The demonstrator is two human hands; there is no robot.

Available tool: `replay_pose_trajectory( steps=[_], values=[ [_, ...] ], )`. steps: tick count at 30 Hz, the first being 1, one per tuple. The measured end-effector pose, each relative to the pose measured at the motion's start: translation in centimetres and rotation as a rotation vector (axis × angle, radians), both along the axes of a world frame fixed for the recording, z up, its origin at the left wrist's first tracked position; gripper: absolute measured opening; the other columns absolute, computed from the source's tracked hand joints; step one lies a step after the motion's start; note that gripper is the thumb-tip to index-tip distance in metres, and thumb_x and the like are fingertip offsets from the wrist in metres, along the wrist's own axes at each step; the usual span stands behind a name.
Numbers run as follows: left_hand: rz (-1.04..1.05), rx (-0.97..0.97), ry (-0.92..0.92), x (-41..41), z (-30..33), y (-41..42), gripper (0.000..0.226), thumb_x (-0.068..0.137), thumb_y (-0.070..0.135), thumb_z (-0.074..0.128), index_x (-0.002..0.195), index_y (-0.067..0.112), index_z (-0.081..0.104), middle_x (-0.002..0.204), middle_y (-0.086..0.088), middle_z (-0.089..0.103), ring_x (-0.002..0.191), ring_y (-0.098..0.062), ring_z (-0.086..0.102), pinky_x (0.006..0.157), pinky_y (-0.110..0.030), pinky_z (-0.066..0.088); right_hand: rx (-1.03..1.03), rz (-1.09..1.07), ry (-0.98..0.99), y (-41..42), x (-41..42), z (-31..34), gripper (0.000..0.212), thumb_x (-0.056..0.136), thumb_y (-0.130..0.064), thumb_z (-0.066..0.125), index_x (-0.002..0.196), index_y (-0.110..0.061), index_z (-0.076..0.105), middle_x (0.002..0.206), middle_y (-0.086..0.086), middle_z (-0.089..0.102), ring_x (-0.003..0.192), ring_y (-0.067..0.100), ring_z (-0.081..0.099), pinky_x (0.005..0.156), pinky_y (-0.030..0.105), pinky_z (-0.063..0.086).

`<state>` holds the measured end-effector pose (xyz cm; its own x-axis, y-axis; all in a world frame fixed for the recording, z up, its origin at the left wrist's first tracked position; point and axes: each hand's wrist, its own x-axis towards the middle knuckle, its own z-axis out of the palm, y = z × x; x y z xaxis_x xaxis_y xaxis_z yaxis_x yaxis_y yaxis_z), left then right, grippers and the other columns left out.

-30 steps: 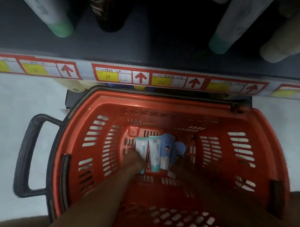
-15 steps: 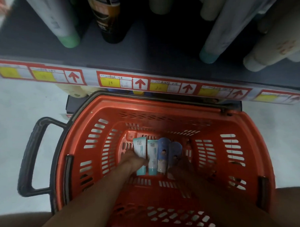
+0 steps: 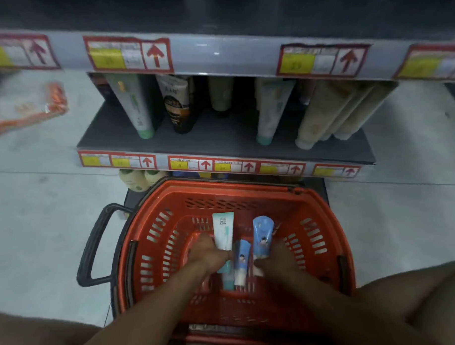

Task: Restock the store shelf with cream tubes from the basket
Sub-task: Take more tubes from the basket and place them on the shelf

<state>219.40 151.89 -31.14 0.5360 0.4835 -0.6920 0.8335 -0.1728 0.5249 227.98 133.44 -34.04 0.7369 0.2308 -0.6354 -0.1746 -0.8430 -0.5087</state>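
Inside the red basket (image 3: 156,242), the left hand (image 3: 207,254) curls its fingers around a white-and-teal tube (image 3: 223,233), the right hand (image 3: 277,258) grips a blue tube (image 3: 262,235); another blue tube (image 3: 242,262) lies between them, below the shelf (image 3: 220,139)

Dark shelf (image 3: 220,136) bears leaning tubes (image 3: 137,108); red basket (image 3: 323,220) sits on pale floor (image 3: 42,230).

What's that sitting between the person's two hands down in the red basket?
In the head view, a small blue tube lies between the left hand and right hand.
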Motion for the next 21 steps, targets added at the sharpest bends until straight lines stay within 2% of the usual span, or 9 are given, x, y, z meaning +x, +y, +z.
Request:
replay_pose_trajectory(
  steps=[1,3,7,9,11,15,17,19,21],
  values=[
    [-0.007,0.016,-0.029,0.0,1.0,-0.3,0.041,0.069,0.032,0.094,0.102,0.024,0.071,0.093,0.003,0.072,0.08,-0.016,0.07,0.07,-0.027,0.059,0.019,0.002,-0.022,-0.1,0.2,1.1,0.045,0.072,-0.021,0.082,0.114,-0.012,0.072,0.104,0.004,0.076,0.092,0.019,0.073,0.071,0.027,0.055],
    [-0.014,0.041,-0.097,0.0,3.1,-1.1,0.045,0.07,0.033,0.095,0.097,0.026,0.06,0.09,0.006,0.068,0.083,-0.016,0.07,0.075,-0.031,0.061,0.018,-0.006,-0.057,-0.5,0.6,3.3,0.044,0.073,-0.024,0.083,0.114,-0.011,0.071,0.103,0.006,0.076,0.085,0.017,0.071,0.061,0.021,0.05],
    [-0.016,0.097,-0.23,0.5,7.0,-2.9,0.05,0.074,0.032,0.094,0.099,0.021,0.052,0.095,0.006,0.066,0.08,-0.009,0.064,0.066,-0.028,0.056,0.085,-0.037,-0.181,-1.6,1.5,7.6,0.05,0.071,-0.036,0.082,0.113,-0.015,0.066,0.099,-0.001,0.073,0.085,0.016,0.071,0.068,0.028,0.057],
    [-0.022,0.146,-0.299,0.8,9.3,-3.9,0.05,0.075,0.032,0.093,0.097,0.021,0.05,0.094,0.005,0.065,0.082,-0.01,0.064,0.067,-0.03,0.054,0.127,-0.043,-0.245,-2.2,1.6,10.7,0.043,0.076,-0.031,0.083,0.11,-0.014,0.063,0.096,-0.005,0.068,0.084,0.015,0.068,0.061,0.02,0.051],
    [-0.038,0.183,-0.364,1.1,11.3,-5.0,0.051,0.075,0.034,0.093,0.098,0.019,0.051,0.091,0.004,0.065,0.081,-0.011,0.065,0.068,-0.033,0.056,0.184,-0.046,-0.316,-2.8,1.9,13.4,0.038,0.077,-0.031,0.081,0.107,-0.017,0.063,0.093,-0.008,0.069,0.083,0.014,0.07,0.059,0.021,0.052],
    [-0.045,0.219,-0.504,1.7,15.6,-6.6,0.048,0.076,0.034,0.093,0.097,0.02,0.052,0.087,0.005,0.067,0.073,-0.005,0.066,0.052,-0.019,0.047,0.262,-0.085,-0.441,-4.3,2.4,18.0,0.04,0.08,-0.029,0.082,0.107,-0.021,0.053,0.095,-0.007,0.065,0.079,0.008,0.062,0.056,0.017,0.041],
    [-0.061,0.249,-0.58,2.2,17.7,-7.3,0.049,0.076,0.035,0.093,0.097,0.021,0.052,0.087,0.006,0.066,0.074,-0.004,0.064,0.054,-0.017,0.045,0.308,-0.101,-0.488,-5.0,2.9,19.9,0.042,0.079,-0.029,0.082,0.107,-0.023,0.052,0.097,-0.005,0.068,0.082,0.011,0.066,0.062,0.025,0.05],
    [-0.061,0.272,-0.654,2.6,19.8,-7.9,0.049,0.076,0.036,0.093,0.098,0.021,0.052,0.089,0.006,0.066,0.077,-0.005,0.064,0.058,-0.022,0.049,0.356,-0.128,-0.535,-5.6,3.2,21.7,0.041,0.074,-0.031,0.082,0.102,-0.029,0.051,0.095,-0.005,0.071,0.083,0.013,0.07,0.07,0.036,0.059],
    [-0.061,0.302,-0.724,3.2,21.7,-8.5,0.049,0.076,0.036,0.093,0.097,0.021,0.052,0.088,0.006,0.066,0.078,-0.005,0.065,0.061,-0.026,0.053,0.408,-0.162,-0.581,-6.3,3.9,23.1,0.042,0.069,-0.036,0.08,0.096,-0.032,0.048,0.09,-0.007,0.073,0.078,0.012,0.072,0.071,0.044,0.062]
  ],
)
